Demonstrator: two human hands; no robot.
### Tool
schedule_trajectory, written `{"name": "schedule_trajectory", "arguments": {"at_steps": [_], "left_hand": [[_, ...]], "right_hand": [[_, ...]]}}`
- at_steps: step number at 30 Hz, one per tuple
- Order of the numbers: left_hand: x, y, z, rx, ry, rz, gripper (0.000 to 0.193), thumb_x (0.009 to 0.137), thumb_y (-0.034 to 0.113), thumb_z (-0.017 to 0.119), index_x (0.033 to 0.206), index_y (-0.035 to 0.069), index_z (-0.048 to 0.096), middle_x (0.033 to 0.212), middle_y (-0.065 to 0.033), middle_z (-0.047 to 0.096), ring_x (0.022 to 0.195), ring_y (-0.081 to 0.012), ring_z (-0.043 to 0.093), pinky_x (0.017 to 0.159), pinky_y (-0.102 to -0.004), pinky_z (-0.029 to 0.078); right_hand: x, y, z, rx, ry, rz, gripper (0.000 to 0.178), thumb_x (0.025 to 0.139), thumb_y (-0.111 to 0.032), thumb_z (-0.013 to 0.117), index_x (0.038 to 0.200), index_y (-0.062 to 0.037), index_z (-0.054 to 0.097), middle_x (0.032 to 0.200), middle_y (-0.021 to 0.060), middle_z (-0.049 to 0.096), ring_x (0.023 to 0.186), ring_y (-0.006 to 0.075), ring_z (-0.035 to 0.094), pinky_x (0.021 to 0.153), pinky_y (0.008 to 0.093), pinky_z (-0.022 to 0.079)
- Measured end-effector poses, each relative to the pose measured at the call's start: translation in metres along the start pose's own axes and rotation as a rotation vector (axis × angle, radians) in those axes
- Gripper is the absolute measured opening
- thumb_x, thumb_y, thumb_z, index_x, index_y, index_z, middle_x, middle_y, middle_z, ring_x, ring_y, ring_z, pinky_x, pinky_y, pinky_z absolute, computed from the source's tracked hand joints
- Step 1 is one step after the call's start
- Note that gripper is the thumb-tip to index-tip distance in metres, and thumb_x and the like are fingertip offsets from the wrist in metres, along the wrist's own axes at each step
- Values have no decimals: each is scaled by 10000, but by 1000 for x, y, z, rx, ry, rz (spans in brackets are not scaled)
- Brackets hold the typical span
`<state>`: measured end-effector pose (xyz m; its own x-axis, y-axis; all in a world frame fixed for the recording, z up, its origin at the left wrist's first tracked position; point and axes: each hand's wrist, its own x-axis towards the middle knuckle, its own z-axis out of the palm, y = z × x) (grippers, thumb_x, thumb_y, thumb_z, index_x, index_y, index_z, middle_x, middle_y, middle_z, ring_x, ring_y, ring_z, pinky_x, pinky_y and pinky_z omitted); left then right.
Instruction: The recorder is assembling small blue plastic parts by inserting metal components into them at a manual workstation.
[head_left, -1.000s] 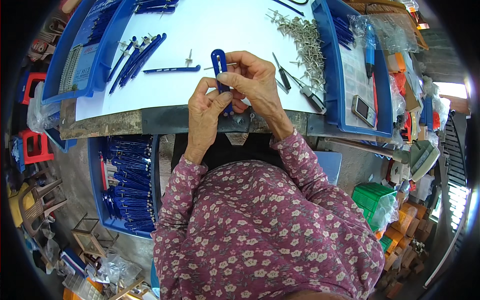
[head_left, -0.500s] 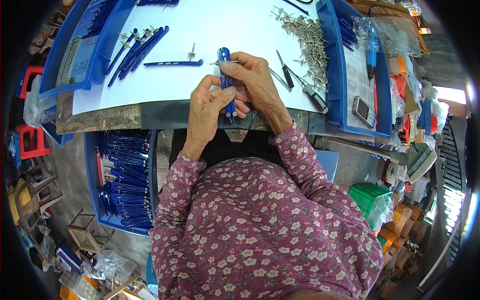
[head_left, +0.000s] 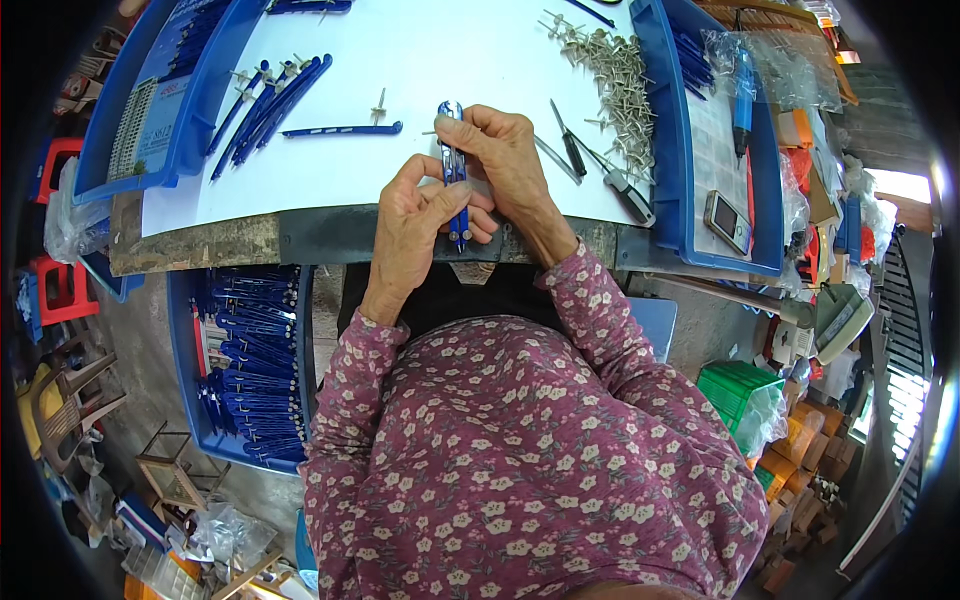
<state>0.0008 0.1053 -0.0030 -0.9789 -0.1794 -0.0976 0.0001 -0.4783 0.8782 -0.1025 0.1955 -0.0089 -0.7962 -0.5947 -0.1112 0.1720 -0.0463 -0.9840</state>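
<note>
Both hands hold one slim blue two-legged piece (head_left: pixel 455 168) upright over the table's front edge, its rounded head away from me and its two legs toward me. My left hand (head_left: pixel 408 225) is closed, its thumb pressed across the lower legs. Near the head, my right hand (head_left: pixel 512 160) pinches the piece with its thumb on top; its other fingers curl behind and are partly hidden. A thin metal pin sticks out beside the head. Left of the hands, a single blue strip (head_left: pixel 340 130) lies flat with a metal pin (head_left: pixel 378 106) just beyond it.
A bunch of blue strips (head_left: pixel 272 112) lies at left. At right are a heap of metal pins (head_left: pixel 612 85), a screwdriver (head_left: pixel 570 142) and a grey-handled tool (head_left: pixel 628 195). Blue trays (head_left: pixel 205 95) (head_left: pixel 683 180) flank the white sheet; a lower blue tray (head_left: pixel 185 370) holds many blue pieces.
The blue piece has tilted slightly and its head shows more shine. My hands keep the same grip and have shifted a little to the left.
</note>
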Motion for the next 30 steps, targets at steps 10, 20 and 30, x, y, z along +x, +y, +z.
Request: {"name": "schedule_trajectory", "arguments": {"at_steps": [10, 20, 30], "left_hand": [[0, -1, -3, 11, -11, -8, 204, 874, 124, 517, 946, -44, 426, 778, -230, 610, 618, -220, 634, 557, -289, 537], [1, 0, -4, -67, -4, -7, 206, 877, 120, 503, 969, -42, 414, 810, -241, 610, 644, -235, 640, 576, -299, 541], [-1, 0, -4, -39, -18, -21, 214, 877, 127, 513, 968, -42, 417, 807, -235, 607, 649, -233, 640, 588, -301, 542]], "right_hand": [[0, -4, 6, -42, 31, -13, 478, 846, -380, 579, 499, -71, 468, 433, -52, 373, 394, 24, 306, 353, 203, 200], [-2, -3, -4, 48, -92, -91, 284, 801, -253, 626, 856, 24, 596, 618, 12, 535, 488, 51, 442, 423, 185, 335], [-3, -3, 0, -28, -38, -91, 249, 787, -229, 633, 754, 15, 597, 551, -6, 489, 462, 35, 391, 401, 192, 292]]}}
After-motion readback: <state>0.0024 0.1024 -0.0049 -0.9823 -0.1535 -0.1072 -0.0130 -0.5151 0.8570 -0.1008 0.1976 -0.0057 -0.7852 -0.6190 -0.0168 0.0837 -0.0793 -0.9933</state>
